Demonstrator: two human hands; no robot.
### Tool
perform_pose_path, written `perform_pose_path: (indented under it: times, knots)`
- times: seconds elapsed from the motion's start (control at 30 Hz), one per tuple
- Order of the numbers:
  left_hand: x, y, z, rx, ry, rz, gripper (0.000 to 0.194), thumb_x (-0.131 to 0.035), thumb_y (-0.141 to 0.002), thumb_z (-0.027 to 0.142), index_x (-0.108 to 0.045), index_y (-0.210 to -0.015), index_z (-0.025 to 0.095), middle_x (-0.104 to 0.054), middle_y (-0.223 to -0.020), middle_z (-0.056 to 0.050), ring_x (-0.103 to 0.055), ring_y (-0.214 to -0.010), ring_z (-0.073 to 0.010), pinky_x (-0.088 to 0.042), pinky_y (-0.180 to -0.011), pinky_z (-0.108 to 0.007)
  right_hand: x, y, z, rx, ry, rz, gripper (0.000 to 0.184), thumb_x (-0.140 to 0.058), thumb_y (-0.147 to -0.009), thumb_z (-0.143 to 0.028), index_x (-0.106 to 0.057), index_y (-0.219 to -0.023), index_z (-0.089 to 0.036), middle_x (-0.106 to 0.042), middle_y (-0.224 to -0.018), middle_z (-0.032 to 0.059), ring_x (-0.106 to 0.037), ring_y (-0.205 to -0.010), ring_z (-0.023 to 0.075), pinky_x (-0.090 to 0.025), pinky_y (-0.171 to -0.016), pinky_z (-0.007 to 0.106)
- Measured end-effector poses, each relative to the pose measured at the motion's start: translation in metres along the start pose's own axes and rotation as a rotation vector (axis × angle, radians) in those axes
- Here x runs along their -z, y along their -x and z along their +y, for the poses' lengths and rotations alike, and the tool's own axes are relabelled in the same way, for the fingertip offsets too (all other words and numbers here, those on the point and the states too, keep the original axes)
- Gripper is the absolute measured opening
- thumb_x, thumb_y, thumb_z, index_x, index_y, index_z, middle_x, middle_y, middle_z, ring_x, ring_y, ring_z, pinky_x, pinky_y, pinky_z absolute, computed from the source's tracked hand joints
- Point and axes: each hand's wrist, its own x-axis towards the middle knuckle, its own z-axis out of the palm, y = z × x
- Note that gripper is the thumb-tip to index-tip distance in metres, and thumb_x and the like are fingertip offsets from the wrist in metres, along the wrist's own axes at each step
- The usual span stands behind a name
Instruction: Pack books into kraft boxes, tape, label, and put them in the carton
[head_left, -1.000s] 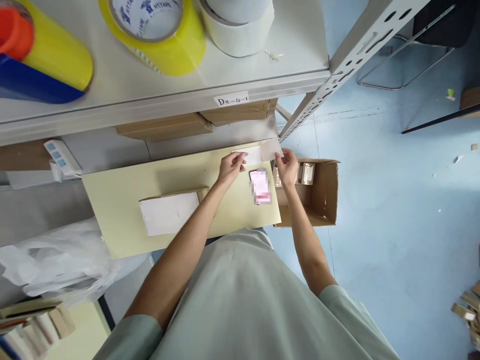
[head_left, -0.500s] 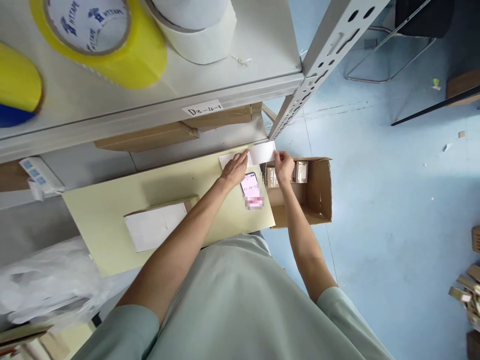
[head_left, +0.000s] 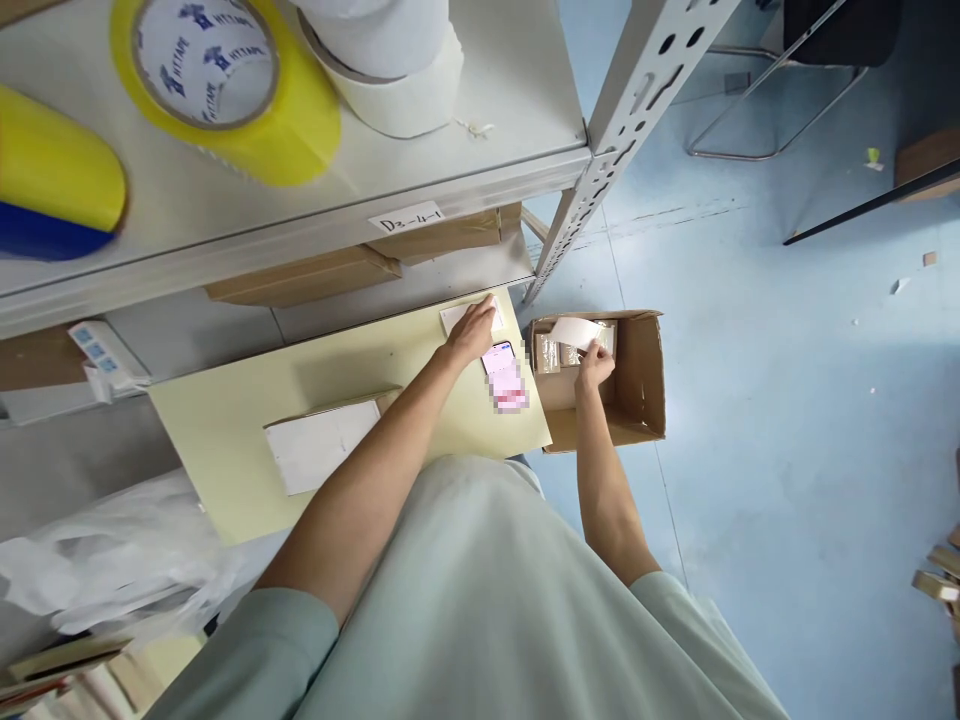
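Note:
On the pale yellow board (head_left: 330, 375), my left hand (head_left: 472, 330) has its fingers together, pressing on a stack of white labels (head_left: 454, 317). White paper shows on both sides of that hand. My right hand (head_left: 595, 362) pinches a single blank white label (head_left: 574, 331) over an open cardboard box (head_left: 646, 370). Inside the box, beneath the label, are several small packets in clear wrap (head_left: 547, 353). A phone (head_left: 498, 357) with a lit screen lies just below my left hand, its lower part blurred out.
A metal shelf (head_left: 517, 165) with yellow tape rolls (head_left: 300, 130) and white rolls (head_left: 405, 95) juts over the board. Its perforated post (head_left: 630, 110) rises close to the box. A white-topped carton (head_left: 322, 447) lies left of my forearm; a plastic bag (head_left: 112, 560) is farther left.
My right hand has moved right and slightly down, carrying a label away from the stack and over the box. My left hand stays on the stack.

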Motion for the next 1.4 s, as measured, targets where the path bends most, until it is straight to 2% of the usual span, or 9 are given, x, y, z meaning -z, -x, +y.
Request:
perform_pose_path:
  times: [0.13, 0.2, 0.27, 0.33, 0.47, 0.57, 0.67, 1.03, 1.4]
  knots:
    - [0.005, 0.019, 0.005, 0.099, 0.197, 0.194, 0.053, -0.05, -0.104, 0.014, -0.06, -0.156, 0.009, -0.062, -0.164, -0.02, -0.058, -0.153, -0.03, -0.043, -0.131, -0.044, 0.029, 0.021, -0.002, 0.075, -0.136, -0.131, 0.047, -0.064, -0.098, -0.065, -0.066, -0.085, -0.019, -0.074, -0.08, 0.0074, -0.075, -0.078, 0.0219, -0.064, -0.075, 0.033]
    - [0.006, 0.041, 0.007, 0.169, 0.292, 0.273, 0.046, -0.051, -0.109, 0.023, -0.065, -0.152, 0.014, -0.082, -0.129, -0.015, -0.074, -0.13, -0.0292, -0.051, -0.12, -0.043, 0.039, 0.039, -0.008, 0.122, -0.163, -0.222, 0.054, -0.068, -0.093, -0.074, -0.063, -0.083, -0.021, -0.069, -0.076, 0.0032, -0.071, -0.076, 0.0199, -0.064, -0.076, 0.033]
    - [0.005, 0.07, 0.01, 0.231, 0.406, 0.301, 0.042, -0.053, -0.109, 0.029, -0.07, -0.146, 0.018, -0.084, -0.099, -0.009, -0.08, -0.103, -0.0269, -0.058, -0.107, -0.04, 0.047, 0.06, -0.017, 0.154, -0.187, -0.336, 0.057, -0.071, -0.089, -0.078, -0.062, -0.081, -0.022, -0.066, -0.075, 0.0008, -0.069, -0.076, 0.0183, -0.064, -0.078, 0.033]
    - [0.004, 0.104, 0.014, 0.269, 0.548, 0.329, 0.045, -0.059, -0.104, 0.029, -0.069, -0.146, 0.018, -0.083, -0.107, -0.01, -0.079, -0.093, -0.0237, -0.061, -0.096, -0.037, 0.056, 0.082, -0.026, 0.168, -0.208, -0.443, 0.058, -0.072, -0.089, -0.078, -0.062, -0.08, -0.022, -0.066, -0.077, 0.0004, -0.068, -0.076, 0.0176, -0.064, -0.079, 0.033]
    - [0.009, 0.179, 0.031, 0.252, 0.926, 0.263, 0.063, -0.073, -0.087, 0.033, -0.067, -0.148, 0.02, -0.068, -0.153, -0.017, -0.075, -0.114, -0.0253, -0.062, -0.093, -0.038, 0.07, 0.125, -0.044, 0.154, -0.248, -0.62, 0.054, -0.078, -0.089, -0.074, -0.068, -0.085, -0.021, -0.07, -0.082, 0.0013, -0.067, -0.077, 0.017, -0.061, -0.076, 0.032]
    - [0.019, 0.231, 0.045, 0.224, 1.152, 0.164, 0.056, -0.08, -0.082, 0.045, -0.077, -0.132, 0.02, -0.079, -0.135, -0.014, -0.075, -0.104, -0.0258, -0.06, -0.096, -0.042, 0.074, 0.153, -0.056, 0.129, -0.283, -0.753, 0.051, -0.08, -0.089, -0.072, -0.071, -0.088, -0.022, -0.07, -0.082, 0.0005, -0.065, -0.074, 0.0158, -0.06, -0.072, 0.03]
    - [0.029, 0.271, 0.053, 0.215, 1.265, 0.235, 0.039, -0.08, -0.082, 0.048, -0.083, -0.109, 0.019, -0.084, -0.115, -0.012, -0.071, -0.088, -0.0214, -0.058, -0.088, -0.039, 0.074, 0.177, -0.067, 0.143, -0.272, -0.86, 0.052, -0.079, -0.09, -0.074, -0.072, -0.09, -0.023, -0.069, -0.083, -0.0003, -0.064, -0.073, 0.0151, -0.061, -0.07, 0.03]
    - [0.071, 0.361, 0.038, 0.084, 1.133, 0.429, 0.022, -0.078, -0.088, 0.045, -0.077, -0.086, 0.023, -0.082, -0.089, -0.007, -0.076, -0.085, -0.0234, -0.062, -0.078, -0.037, 0.078, 0.259, -0.101, 0.301, -0.23, -0.931, 0.048, -0.085, -0.087, -0.071, -0.074, -0.088, -0.024, -0.068, -0.086, -0.0005, -0.061, -0.072, 0.0126, -0.063, -0.07, 0.028]
    - [0.088, 0.43, -0.023, -0.044, 1.108, 0.497, 0.022, -0.078, -0.088, 0.043, -0.075, -0.082, 0.023, -0.079, -0.084, -0.004, -0.074, -0.082, -0.0219, -0.062, -0.08, -0.035, 0.068, 0.356, -0.096, 0.456, -0.071, -0.869, 0.048, -0.074, -0.094, -0.073, -0.07, -0.089, -0.026, -0.065, -0.085, -0.0005, -0.062, -0.075, 0.0143, -0.062, -0.074, 0.029]
